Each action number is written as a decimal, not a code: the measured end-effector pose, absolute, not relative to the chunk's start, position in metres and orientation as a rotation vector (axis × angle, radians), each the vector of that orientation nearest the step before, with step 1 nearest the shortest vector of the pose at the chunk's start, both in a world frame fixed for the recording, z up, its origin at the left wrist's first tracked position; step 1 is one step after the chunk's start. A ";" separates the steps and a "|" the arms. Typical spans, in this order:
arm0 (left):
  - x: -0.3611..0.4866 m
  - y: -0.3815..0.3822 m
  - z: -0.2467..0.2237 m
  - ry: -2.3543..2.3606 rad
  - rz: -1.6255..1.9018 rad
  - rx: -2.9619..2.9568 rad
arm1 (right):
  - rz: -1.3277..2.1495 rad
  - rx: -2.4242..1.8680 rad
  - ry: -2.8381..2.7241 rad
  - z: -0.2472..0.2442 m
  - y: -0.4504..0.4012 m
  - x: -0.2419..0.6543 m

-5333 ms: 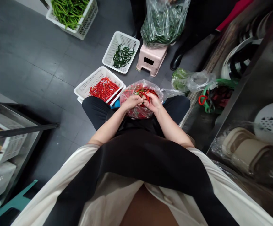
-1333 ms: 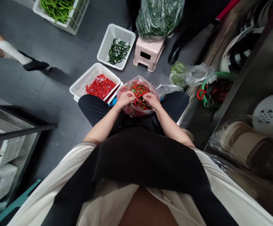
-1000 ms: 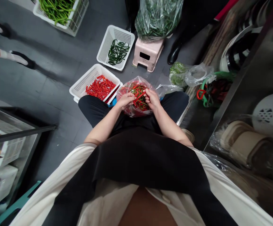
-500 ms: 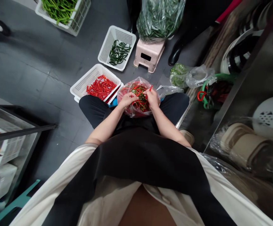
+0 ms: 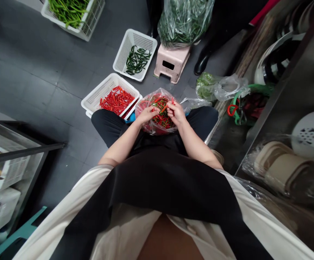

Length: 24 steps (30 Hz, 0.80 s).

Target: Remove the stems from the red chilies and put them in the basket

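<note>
A clear plastic bag [image 5: 146, 103] of red chilies with green stems [image 5: 162, 116] rests between my knees, its mouth spread wide. Over its left side, my left hand [image 5: 148, 115] is closed in a pinch, with a bit of red chili showing at the fingertips. My right hand [image 5: 176, 113] is curled above the bag's right side, gripping red chilies [image 5: 172, 101] whose tips stick out past the fingers. Left of the bag stands a white basket [image 5: 94, 95] holding loose red chilies [image 5: 117, 100], stacked on another container.
Beyond lies a white basket [image 5: 120, 54] with green chilies. A pink stool [image 5: 173, 59] bears a big bag of greens [image 5: 185, 25], near another person's black boots [image 5: 201, 63]. Shelving [image 5: 270, 104] runs along the right, and a metal rack [image 5: 37, 151] stands left.
My right hand has shifted slightly right and turned, with its fingers more curled. My left hand has hardly moved. A shoe at the far left edge has gone from view.
</note>
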State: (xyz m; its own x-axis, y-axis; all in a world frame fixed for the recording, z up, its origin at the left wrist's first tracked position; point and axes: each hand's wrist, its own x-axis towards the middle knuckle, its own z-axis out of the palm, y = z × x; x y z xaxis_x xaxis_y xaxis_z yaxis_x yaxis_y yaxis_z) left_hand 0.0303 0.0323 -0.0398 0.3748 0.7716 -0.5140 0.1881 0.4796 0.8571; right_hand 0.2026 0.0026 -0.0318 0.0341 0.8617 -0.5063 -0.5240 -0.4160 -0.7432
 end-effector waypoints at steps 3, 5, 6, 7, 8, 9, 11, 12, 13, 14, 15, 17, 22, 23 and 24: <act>0.030 0.033 -0.041 1.113 0.433 0.980 | 1.691 -1.124 -0.289 -0.033 0.003 0.204; 0.031 0.034 -0.041 1.095 0.387 0.988 | 1.715 -1.088 -0.223 -0.032 0.003 0.202; 0.032 0.035 -0.041 1.092 0.365 1.004 | 1.719 -1.077 -0.200 -0.031 0.003 0.201; 0.032 0.035 -0.041 1.090 0.349 1.024 | 1.717 -1.068 -0.183 -0.031 0.004 0.199; 0.033 0.036 -0.040 1.088 0.344 1.047 | 1.713 -1.058 -0.172 -0.030 0.005 0.198; 0.033 0.036 -0.038 1.085 0.357 1.076 | 1.711 -1.047 -0.159 -0.030 0.006 0.198; 0.033 0.036 -0.034 1.052 0.413 1.156 | 1.742 -1.035 -0.118 -0.031 0.009 0.198; 0.033 0.036 -0.031 1.018 0.440 1.201 | 1.775 -1.039 -0.089 -0.032 0.010 0.199; 0.033 0.036 -0.027 0.977 0.461 1.246 | 1.812 -1.048 -0.057 -0.033 0.011 0.200; 0.033 0.036 -0.024 0.933 0.472 1.285 | 1.848 -1.060 -0.025 -0.034 0.012 0.200; 0.033 0.035 -0.022 0.894 0.473 1.315 | 1.878 -1.070 0.003 -0.035 0.013 0.200; 0.033 0.035 -0.018 0.845 0.475 1.340 | 1.913 -1.077 0.045 -0.037 0.013 0.198; 0.033 0.034 -0.016 0.758 0.459 1.235 | 1.954 -1.094 0.053 -0.040 0.013 0.183; 0.032 0.034 -0.016 0.738 0.440 1.215 | 1.960 -1.107 0.036 -0.040 0.013 0.181; 0.032 0.035 -0.016 0.725 0.423 1.201 | 1.965 -1.127 0.013 -0.040 0.013 0.180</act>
State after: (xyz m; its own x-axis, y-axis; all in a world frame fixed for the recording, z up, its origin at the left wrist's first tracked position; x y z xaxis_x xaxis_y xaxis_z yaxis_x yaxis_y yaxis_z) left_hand 0.0322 0.0346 -0.0161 0.7064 0.6498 -0.2806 0.0757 0.3247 0.9428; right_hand 0.1797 0.0133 -0.0400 -0.2341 0.6620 -0.7120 -0.6714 -0.6398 -0.3741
